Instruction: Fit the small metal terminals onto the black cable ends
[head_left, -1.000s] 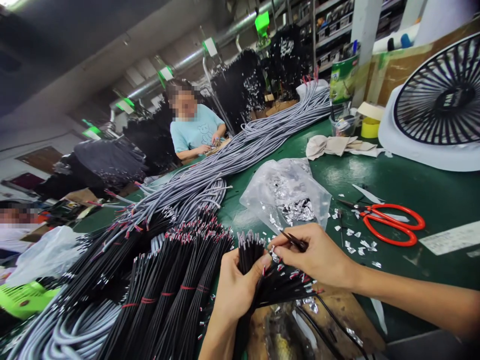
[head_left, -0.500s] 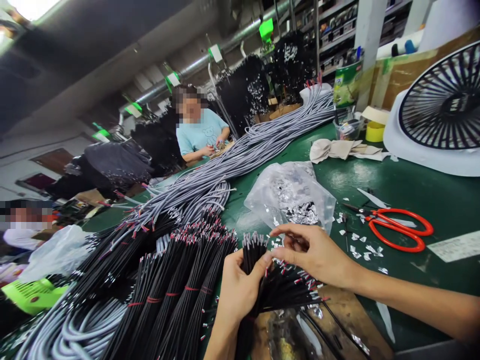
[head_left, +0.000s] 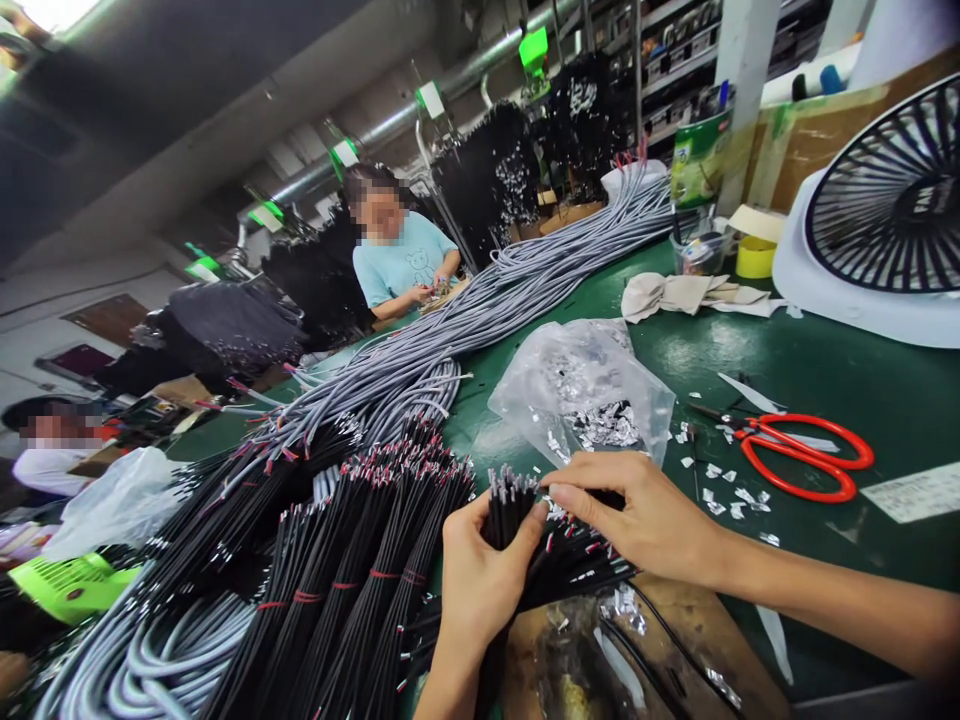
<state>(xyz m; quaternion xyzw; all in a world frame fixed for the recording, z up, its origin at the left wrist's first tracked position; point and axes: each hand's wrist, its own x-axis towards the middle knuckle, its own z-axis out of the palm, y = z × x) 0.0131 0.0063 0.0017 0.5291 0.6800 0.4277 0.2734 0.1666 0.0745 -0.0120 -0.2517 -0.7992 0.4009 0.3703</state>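
A bundle of black cables with silvery stripped tips stands upright in my left hand, whose fingers and thumb wrap round it just below the ends. At the bundle's right edge, my right hand has thumb and forefinger pinched together close to the tips. What that pinch holds, if anything, is too small to make out. More black cables with red and white wire ends lie under and behind my hands. Several tied black bundles stretch out to the left of my left hand.
A plastic bag of foil scraps lies beyond my hands. Red-handled scissors rest at the right among foil bits. Grey cables run across the green table. A fan stands far right. One person works opposite; another is far left.
My right hand's fingers have closed from a looser, more spread pose into a pinch beside the cable tips. The left hand keeps its hold on the bundle. The view has shifted slightly.
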